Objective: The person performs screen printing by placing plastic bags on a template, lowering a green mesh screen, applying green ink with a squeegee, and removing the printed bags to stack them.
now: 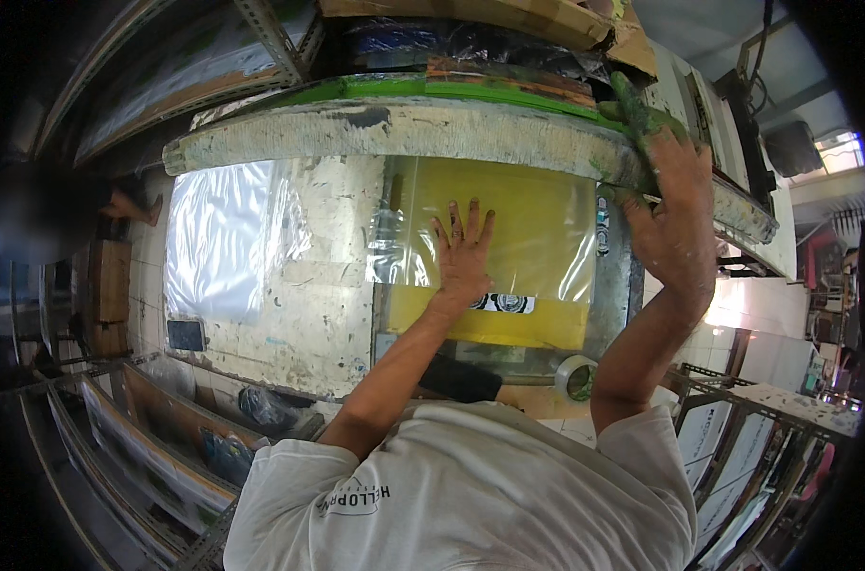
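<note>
My left hand point(466, 257) lies flat with fingers spread on a clear plastic sheet point(546, 238). Beneath it is a yellow sheet point(537, 328), with a small strip of black-and-white round prints point(504, 303) next to my wrist. My right hand point(675, 195) reaches to the right end of a long, paint-crusted frame bar point(394, 131). Its thumb is on the near side and its fingers are on the far side, with green stains about them. A stack of clear plastic sheets point(218, 243) rests on the table's left part.
The paint-spotted table point(328, 276) has a dark phone-like slab point(186, 335) at its left corner. A black flat object point(461, 378) and a tape roll point(575, 376) are near my body. Metal racks point(137, 457) flank me. Cardboard point(470, 14) lies behind the bar.
</note>
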`<state>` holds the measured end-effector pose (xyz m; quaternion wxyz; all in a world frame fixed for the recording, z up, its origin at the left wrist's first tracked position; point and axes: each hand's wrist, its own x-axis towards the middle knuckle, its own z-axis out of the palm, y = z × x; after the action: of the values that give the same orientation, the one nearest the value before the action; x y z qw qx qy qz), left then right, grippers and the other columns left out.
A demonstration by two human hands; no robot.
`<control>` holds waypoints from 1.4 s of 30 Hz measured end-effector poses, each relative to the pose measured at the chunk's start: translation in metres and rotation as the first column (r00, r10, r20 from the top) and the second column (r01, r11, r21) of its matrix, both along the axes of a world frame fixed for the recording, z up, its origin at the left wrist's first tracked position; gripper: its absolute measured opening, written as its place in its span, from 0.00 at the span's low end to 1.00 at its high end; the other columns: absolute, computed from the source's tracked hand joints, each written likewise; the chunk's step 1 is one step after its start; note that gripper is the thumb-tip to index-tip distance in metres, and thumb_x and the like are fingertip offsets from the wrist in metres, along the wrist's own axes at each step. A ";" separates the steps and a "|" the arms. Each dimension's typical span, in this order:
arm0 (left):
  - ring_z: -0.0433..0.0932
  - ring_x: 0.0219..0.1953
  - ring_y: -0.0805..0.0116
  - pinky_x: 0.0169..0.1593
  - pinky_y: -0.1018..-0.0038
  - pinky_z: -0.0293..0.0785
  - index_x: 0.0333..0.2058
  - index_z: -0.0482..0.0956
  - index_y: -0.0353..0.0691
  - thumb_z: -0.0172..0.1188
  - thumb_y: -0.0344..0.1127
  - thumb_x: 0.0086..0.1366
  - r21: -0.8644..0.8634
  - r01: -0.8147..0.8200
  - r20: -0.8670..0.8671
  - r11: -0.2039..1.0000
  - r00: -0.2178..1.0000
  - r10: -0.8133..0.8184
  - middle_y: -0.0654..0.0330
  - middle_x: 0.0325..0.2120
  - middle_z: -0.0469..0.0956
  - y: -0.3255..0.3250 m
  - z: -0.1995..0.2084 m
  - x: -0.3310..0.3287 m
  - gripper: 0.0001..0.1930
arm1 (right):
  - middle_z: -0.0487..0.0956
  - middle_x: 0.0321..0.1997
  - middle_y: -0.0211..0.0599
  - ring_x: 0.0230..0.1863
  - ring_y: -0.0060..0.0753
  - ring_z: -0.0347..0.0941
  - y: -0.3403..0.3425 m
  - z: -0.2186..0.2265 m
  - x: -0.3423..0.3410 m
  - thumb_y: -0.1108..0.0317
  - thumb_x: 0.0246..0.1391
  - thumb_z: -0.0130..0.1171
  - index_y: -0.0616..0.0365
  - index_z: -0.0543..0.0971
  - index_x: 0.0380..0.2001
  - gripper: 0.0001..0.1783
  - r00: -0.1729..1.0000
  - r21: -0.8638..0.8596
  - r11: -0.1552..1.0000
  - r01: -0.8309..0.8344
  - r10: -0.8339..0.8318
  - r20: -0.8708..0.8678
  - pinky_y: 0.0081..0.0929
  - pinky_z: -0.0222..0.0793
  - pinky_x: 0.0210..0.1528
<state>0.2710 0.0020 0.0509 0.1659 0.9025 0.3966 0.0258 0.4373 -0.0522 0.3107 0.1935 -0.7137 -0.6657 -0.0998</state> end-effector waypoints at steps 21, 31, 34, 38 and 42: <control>0.71 0.46 0.64 0.48 0.69 0.71 0.55 0.59 0.31 0.79 0.33 0.31 -0.600 -0.364 0.784 0.713 -0.088 0.615 0.57 0.45 0.70 -0.007 -0.044 -0.243 0.51 | 0.62 0.62 0.56 0.62 0.62 0.57 0.047 -0.171 0.005 0.63 0.42 0.64 0.57 0.67 0.55 0.35 0.978 -0.281 0.955 -0.100 0.042 -0.204 0.56 0.54 0.59; 0.70 0.50 0.61 0.54 0.65 0.68 0.57 0.57 0.32 0.84 0.42 0.20 -0.585 -0.447 0.772 0.677 -0.051 0.633 0.54 0.48 0.69 -0.004 -0.056 -0.241 0.62 | 0.63 0.62 0.55 0.63 0.53 0.58 0.242 -0.242 0.105 0.68 0.44 0.61 0.56 0.69 0.54 0.30 0.994 -0.377 0.919 -0.113 0.105 -0.041 0.44 0.55 0.63; 0.70 0.51 0.61 0.54 0.65 0.68 0.57 0.56 0.32 0.84 0.41 0.20 -0.578 -0.457 0.774 0.676 -0.044 0.632 0.53 0.48 0.69 -0.007 -0.056 -0.244 0.62 | 0.67 0.58 0.58 0.61 0.51 0.62 0.245 -0.239 0.099 0.71 0.44 0.60 0.55 0.71 0.53 0.28 0.978 -0.280 0.938 -0.206 0.184 -0.103 0.39 0.60 0.60; 0.69 0.51 0.61 0.55 0.65 0.68 0.58 0.56 0.32 0.83 0.41 0.21 -0.576 -0.450 0.777 0.682 -0.043 0.628 0.53 0.49 0.68 -0.006 -0.054 -0.241 0.62 | 0.75 0.46 0.51 0.50 0.55 0.70 0.228 -0.251 0.093 0.75 0.39 0.59 0.55 0.72 0.50 0.28 0.964 -0.196 0.945 -0.263 0.246 -0.105 0.46 0.66 0.50; 0.69 0.51 0.61 0.55 0.65 0.67 0.57 0.56 0.32 0.83 0.43 0.22 -0.562 -0.448 0.795 0.695 -0.060 0.604 0.53 0.49 0.68 -0.007 -0.054 -0.240 0.62 | 0.76 0.34 0.47 0.39 0.52 0.72 0.174 -0.255 0.058 0.74 0.38 0.58 0.55 0.74 0.44 0.23 0.979 -0.169 0.966 -0.195 0.203 0.030 0.46 0.66 0.40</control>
<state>0.0312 -0.0046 -0.0031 0.4054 0.4368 0.5176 0.6140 0.4957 0.1221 0.0556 0.1269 -0.6544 -0.7443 -0.0410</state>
